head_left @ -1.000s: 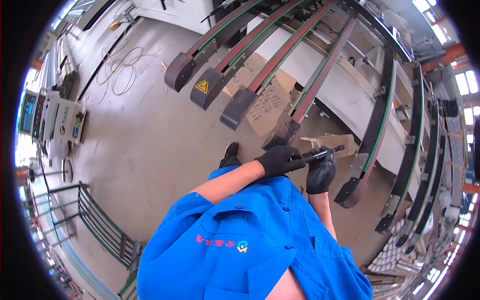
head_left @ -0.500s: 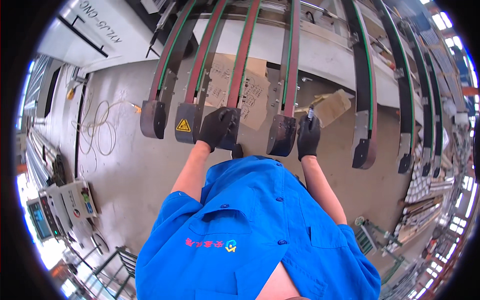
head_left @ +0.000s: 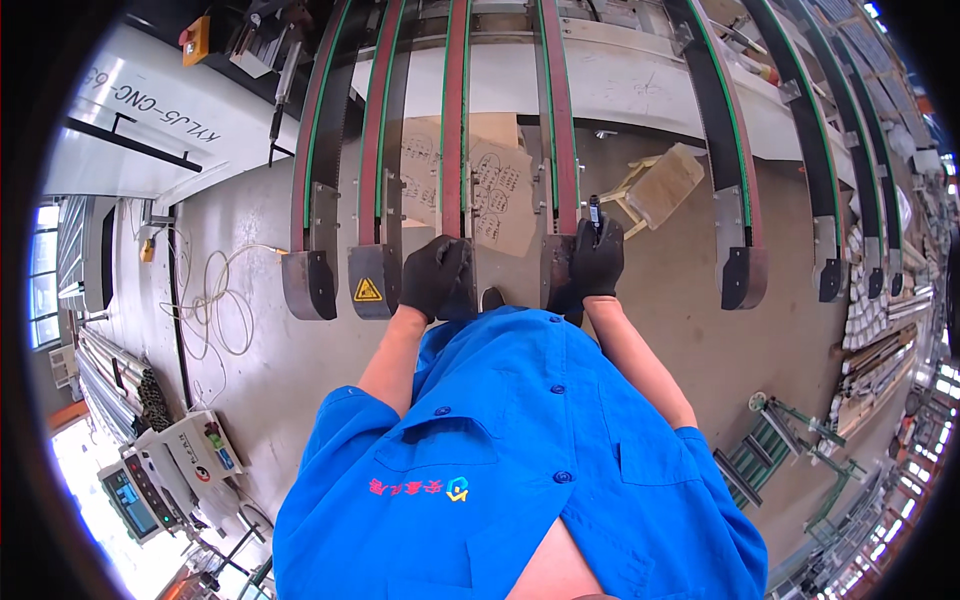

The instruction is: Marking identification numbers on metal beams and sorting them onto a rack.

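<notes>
Several long conveyor arms with red belts and green edge strips reach toward me, ending in dark caps. My left hand point(head_left: 435, 275), in a black glove, is closed over the end of one red-belted conveyor arm point(head_left: 453, 190). My right hand point(head_left: 598, 260), also black-gloved, is closed around a marker pen point(head_left: 595, 211) that points up out of the fist. This hand sits against the right side of the neighbouring arm's end cap point(head_left: 556, 268). Its fingers are partly hidden.
Handwritten cardboard point(head_left: 500, 190) lies beneath the arms, with a small wooden stool point(head_left: 660, 187) to its right. Black-belted arms point(head_left: 738, 190) stand farther right. A coiled hose point(head_left: 215, 300) is on the left floor, near a control console point(head_left: 145, 490). A white machine cabinet point(head_left: 150, 110) stands far left.
My right hand has moved left against the arm's end cap, still holding the marker pen. The left hand stays on its arm. The whole view has shifted and turned slightly.
</notes>
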A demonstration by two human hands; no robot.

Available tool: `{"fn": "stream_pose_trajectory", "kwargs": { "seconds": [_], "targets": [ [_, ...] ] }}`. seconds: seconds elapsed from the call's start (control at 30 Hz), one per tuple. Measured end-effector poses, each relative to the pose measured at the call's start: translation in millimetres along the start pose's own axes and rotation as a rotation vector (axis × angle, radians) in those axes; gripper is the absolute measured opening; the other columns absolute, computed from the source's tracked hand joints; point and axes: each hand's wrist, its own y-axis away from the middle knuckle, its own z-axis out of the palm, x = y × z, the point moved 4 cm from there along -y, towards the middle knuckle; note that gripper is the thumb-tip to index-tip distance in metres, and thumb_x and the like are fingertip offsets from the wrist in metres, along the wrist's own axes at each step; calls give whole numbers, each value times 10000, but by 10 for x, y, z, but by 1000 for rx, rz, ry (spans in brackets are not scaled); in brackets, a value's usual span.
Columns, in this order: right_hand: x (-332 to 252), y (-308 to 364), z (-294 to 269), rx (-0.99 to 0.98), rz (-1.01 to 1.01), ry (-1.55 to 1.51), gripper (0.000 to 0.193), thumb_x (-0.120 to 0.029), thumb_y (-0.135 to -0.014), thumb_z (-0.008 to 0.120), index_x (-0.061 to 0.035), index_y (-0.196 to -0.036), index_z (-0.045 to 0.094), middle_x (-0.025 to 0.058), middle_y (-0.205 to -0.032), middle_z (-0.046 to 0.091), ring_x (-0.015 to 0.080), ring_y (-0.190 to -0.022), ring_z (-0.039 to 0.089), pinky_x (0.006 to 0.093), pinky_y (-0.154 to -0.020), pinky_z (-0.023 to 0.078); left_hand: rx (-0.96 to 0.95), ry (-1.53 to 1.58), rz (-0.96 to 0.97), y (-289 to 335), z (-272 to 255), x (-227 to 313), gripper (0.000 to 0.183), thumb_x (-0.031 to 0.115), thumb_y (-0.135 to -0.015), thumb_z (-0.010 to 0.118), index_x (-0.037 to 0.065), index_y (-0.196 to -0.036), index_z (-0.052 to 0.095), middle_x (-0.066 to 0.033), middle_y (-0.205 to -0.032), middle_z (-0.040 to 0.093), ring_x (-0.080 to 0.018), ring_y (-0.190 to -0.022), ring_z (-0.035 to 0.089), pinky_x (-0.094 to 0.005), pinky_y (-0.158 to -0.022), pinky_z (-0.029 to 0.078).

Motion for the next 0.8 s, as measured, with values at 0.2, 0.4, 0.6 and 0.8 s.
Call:
{"fn": "stream_pose_trajectory", "kwargs": {
  "seconds": [0.2,0.4,0.6,0.8],
  "targets": [
    [-30,-18,25,-42,-30,40,217,-240,-1001,643,-36,-1074,660,204,-1020,661,432,-933,655,497,-778,523,-73,104,-71,-48,56,-203,200,233,-1001,638,62,-1029,737,-134,-852,734,-315,-795,741,-402,-681,570],
    [-55,-42,18,-99,51,121,220,-276,-1015,622,-63,-1062,650,215,-1018,662,447,-965,651,518,-799,524,-38,-501,534,-19,59,-237,205,83,-908,653,56,-1107,691,-138,-1007,692,-336,-878,718,-429,-712,592],
    [-84,-37,-75,-76,100,68,232,-301,-997,627,-77,-1048,662,201,-1032,679,440,-946,666,516,-789,539,-106,-310,419,-59,53,-140,102,111,-986,614,40,-993,686,-117,-902,690,-265,-798,712,-375,-655,566],
    [-118,-21,-137,-42,117,63,233,-315,-989,620,-92,-1047,656,185,-1010,672,427,-915,668,517,-773,543,-162,276,-186,-30,77,-259,246,212,-1073,577,20,-984,702,-78,-822,733,-121,-665,675,-283,-568,510]
  ]
}}
